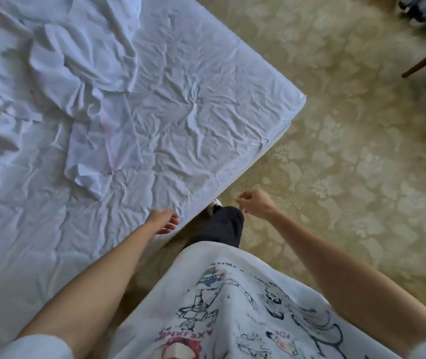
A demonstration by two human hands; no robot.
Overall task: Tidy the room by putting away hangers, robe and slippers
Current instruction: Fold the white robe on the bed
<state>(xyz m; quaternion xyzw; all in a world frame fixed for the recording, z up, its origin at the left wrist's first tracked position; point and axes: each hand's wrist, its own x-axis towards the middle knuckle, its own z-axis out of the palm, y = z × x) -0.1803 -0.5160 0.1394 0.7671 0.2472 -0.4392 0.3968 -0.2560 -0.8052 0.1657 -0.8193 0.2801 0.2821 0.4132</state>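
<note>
A white printed T-shirt (232, 307) hung nearest; the left grip (164, 221) hovered relaxed over the wrinkled white bed (180, 112), the right grip (254, 202) loosely curled, empty, above patterned carpet (349, 151).

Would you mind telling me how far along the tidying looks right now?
Nothing visibly finished. Both the left hand and right hand hold nothing. White crumpled fabric lies on the bed; whether it is the robe is unclear. No hangers or slippers show.

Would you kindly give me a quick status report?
Left hand open, empty, over bed edge. Right hand loosely curled, empty. No hangers, robe, slippers identifiable; crumpled white linen on bed.
</note>
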